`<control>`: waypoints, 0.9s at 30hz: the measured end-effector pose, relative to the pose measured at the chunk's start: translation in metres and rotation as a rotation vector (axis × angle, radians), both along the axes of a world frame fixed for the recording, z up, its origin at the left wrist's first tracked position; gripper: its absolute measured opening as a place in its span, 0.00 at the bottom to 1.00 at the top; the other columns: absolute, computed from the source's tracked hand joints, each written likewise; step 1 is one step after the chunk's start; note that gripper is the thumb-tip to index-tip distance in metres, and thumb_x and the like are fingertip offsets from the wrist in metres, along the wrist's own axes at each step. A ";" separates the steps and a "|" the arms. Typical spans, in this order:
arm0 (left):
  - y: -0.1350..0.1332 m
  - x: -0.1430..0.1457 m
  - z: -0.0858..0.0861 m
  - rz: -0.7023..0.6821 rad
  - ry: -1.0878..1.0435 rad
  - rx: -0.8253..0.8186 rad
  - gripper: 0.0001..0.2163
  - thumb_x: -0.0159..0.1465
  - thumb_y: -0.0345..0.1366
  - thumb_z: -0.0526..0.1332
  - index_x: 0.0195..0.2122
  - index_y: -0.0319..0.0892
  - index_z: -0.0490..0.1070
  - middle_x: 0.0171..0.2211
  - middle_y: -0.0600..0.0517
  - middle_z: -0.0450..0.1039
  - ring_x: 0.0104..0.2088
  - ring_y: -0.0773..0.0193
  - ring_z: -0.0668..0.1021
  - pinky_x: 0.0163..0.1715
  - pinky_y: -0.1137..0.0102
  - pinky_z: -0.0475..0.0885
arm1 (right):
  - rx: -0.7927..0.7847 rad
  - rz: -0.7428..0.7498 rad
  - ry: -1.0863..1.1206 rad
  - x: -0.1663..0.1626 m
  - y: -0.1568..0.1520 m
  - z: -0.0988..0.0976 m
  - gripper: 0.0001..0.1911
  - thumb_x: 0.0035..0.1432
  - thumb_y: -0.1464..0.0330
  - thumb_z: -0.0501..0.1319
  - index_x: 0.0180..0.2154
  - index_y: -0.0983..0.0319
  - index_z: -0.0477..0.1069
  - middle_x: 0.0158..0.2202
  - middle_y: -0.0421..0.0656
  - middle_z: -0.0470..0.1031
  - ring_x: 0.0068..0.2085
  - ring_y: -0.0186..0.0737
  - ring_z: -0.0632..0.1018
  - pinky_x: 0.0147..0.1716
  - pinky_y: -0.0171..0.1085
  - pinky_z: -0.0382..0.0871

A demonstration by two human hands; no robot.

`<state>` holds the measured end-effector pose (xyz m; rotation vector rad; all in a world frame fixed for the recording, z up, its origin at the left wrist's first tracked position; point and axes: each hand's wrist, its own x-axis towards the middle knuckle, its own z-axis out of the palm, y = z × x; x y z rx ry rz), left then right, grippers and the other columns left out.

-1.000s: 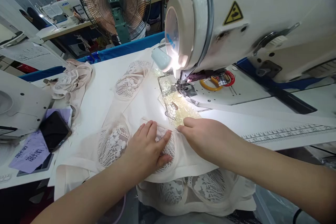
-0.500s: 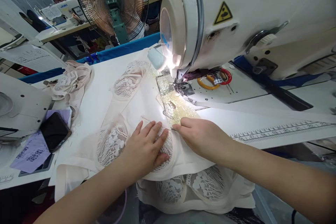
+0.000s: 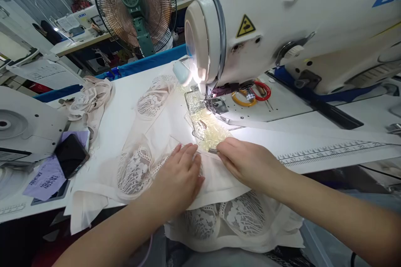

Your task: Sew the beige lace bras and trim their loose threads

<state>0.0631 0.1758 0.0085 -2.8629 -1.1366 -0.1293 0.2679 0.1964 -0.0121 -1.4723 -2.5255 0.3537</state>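
My left hand (image 3: 180,175) lies flat, palm down, over a lace cup of a cream bra (image 3: 134,171) spread on the white table. Its fingers are stretched out on the fabric. Just to the right, my right hand (image 3: 249,162) is closed in a pinch at the bra's upper edge. A short dark metal tool (image 3: 213,150) sticks out from its fingertips, the rest hidden in the hand. Beyond the hands is the sewing machine's needle area (image 3: 211,102), brightly lit. A yellowish taped patch (image 3: 209,127) covers the table before it.
Another lace bra (image 3: 227,221) hangs over the table's front edge at my lap. Further lace cups (image 3: 153,100) lie behind the hands. On the left are a phone (image 3: 71,155), purple paper slips (image 3: 46,179) and piled garments (image 3: 90,100). A fan (image 3: 134,8) stands behind the table.
My right hand has shifted slightly right, and more of the dark metal tool shows at its fingertips. My left hand stays on the cup, its fingers closer together. The camera view has shifted a little.
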 end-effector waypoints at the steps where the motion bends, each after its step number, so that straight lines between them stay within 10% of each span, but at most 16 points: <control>1: -0.003 0.004 -0.001 -0.007 -0.024 0.000 0.17 0.63 0.35 0.52 0.50 0.28 0.66 0.52 0.31 0.66 0.53 0.45 0.69 0.53 0.49 0.65 | 0.009 -0.012 -0.001 -0.001 0.000 -0.002 0.07 0.59 0.73 0.52 0.30 0.62 0.66 0.28 0.40 0.67 0.25 0.35 0.68 0.21 0.33 0.51; 14: -0.011 0.015 -0.021 0.112 0.044 -0.096 0.25 0.61 0.47 0.55 0.57 0.39 0.61 0.56 0.32 0.60 0.57 0.39 0.64 0.52 0.46 0.63 | 0.108 0.082 0.098 -0.017 0.004 -0.016 0.09 0.58 0.74 0.53 0.37 0.63 0.71 0.27 0.41 0.68 0.27 0.36 0.68 0.22 0.34 0.50; 27: -0.010 0.016 -0.020 0.113 0.055 -0.089 0.25 0.62 0.47 0.54 0.58 0.43 0.60 0.56 0.33 0.59 0.56 0.39 0.65 0.51 0.46 0.64 | -0.065 0.157 -0.148 0.000 -0.001 0.016 0.09 0.50 0.81 0.58 0.31 0.65 0.72 0.27 0.43 0.70 0.26 0.36 0.69 0.21 0.34 0.50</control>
